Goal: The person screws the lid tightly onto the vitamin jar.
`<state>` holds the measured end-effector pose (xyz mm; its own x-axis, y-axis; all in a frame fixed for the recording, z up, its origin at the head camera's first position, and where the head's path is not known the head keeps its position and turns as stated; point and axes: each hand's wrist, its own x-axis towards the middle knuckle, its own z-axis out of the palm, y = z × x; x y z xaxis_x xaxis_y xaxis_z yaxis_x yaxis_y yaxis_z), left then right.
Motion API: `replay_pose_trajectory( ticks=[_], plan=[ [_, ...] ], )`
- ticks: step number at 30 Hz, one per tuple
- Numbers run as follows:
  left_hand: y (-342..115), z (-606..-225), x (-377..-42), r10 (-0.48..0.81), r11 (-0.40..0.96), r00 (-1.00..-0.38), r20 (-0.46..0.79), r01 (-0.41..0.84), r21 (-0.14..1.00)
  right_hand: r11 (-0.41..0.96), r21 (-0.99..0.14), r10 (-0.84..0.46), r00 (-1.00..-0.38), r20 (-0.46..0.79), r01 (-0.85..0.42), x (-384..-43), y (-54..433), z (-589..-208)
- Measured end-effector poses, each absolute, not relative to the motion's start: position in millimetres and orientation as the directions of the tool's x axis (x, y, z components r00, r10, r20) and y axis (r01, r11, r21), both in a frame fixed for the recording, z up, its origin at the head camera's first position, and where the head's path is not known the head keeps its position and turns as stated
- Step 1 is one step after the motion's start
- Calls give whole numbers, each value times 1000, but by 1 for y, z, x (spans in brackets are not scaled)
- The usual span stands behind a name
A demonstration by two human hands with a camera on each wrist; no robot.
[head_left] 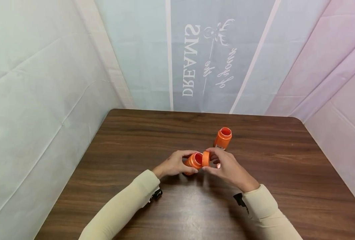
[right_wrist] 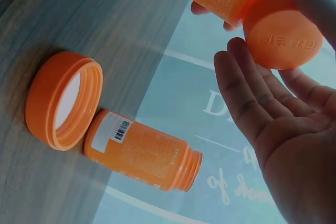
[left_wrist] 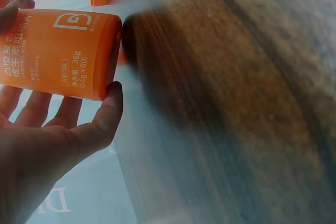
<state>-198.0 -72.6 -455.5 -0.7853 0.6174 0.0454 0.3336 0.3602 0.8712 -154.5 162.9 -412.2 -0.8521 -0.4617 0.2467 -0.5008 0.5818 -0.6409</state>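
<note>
My left hand [head_left: 175,164] grips an orange bottle [left_wrist: 58,51] round its sides, thumb and fingers on opposite sides. The bottle's mouth is uncovered, and its base is just over or on the table; which, I cannot tell. Between thumb and fingers my right hand [head_left: 229,168] pinches an orange cap [head_left: 205,159] by its rim. Tipped on edge, that cap is right beside the mouth, its outer face [right_wrist: 283,32] towards the right palm. A second orange bottle [head_left: 222,140] stands uncapped beyond the right hand.
Another orange cap [right_wrist: 44,98] lies on the table by the second bottle, its white-lined inside facing up; the right hand mostly hides it in the head view. The brown wooden table [head_left: 129,133] ends at a printed cloth backdrop [head_left: 147,66], with pale cloth at both sides.
</note>
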Motion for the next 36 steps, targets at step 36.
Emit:
replay_pose_trajectory(
  ticks=[36],
  plan=[
    [-53, -450, -193, 628, 400, -777, 44, 371, 838, 724, -251, -630, -764, 138, -643, -154, 159, -380]
  ],
)
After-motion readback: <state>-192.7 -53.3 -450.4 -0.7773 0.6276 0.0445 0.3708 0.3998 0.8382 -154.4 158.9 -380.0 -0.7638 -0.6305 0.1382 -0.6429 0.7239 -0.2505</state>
